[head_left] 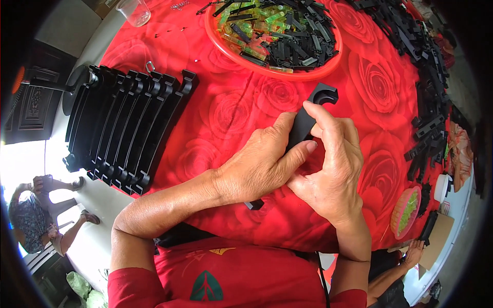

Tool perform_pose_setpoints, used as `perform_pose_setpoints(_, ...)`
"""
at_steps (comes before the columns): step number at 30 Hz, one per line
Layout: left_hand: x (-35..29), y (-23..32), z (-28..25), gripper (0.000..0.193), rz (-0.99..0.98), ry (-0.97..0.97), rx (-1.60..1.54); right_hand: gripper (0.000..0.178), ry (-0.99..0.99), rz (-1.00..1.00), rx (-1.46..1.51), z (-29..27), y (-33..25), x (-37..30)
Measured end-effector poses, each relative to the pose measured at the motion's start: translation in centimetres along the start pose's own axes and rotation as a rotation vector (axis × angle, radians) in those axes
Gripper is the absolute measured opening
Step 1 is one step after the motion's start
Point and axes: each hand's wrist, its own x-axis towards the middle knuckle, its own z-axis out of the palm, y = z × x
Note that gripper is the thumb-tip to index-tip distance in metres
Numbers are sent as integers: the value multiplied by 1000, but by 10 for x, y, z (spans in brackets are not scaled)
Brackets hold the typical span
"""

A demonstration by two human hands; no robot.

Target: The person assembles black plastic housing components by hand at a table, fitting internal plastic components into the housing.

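Observation:
A long black plastic bar [303, 128] with a hooked end slants up and away in front of my body. My left hand [254, 167] is closed around its middle, thumb across the upper face; the bar's near end shows below that palm. My right hand [334, 164] is bent against the bar from the right, its index fingertip on the bar just below the hook. The other right fingers are curled, and whether a small piece sits between them is hidden. To the left, several similar black bars [131, 131] stand side by side in a row.
Beyond my hands, a red basin [277, 74] holds yellow-green clear vials and small black parts. More black parts [403, 46] are heaped along the right edge. A pink basket [405, 213] and a clear cup [134, 13] stand on the red rose-patterned cloth [226, 110]. Another person's hand [413, 253] is at lower right.

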Motion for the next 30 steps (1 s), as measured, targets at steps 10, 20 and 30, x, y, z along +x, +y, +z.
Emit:
perform_pose_setpoints(10,0,3,-5,45,-55,-74,3,89,-19,-5,58,-3,1,0)
perform_pose_setpoints(20,-3,0,-3,52,5,-28,6,94,-40,39,59,-3,-2,0)
perform_pose_setpoints(30,-3,4,-6,42,-26,-83,-9,91,-37,36,84,-3,-1,-2)
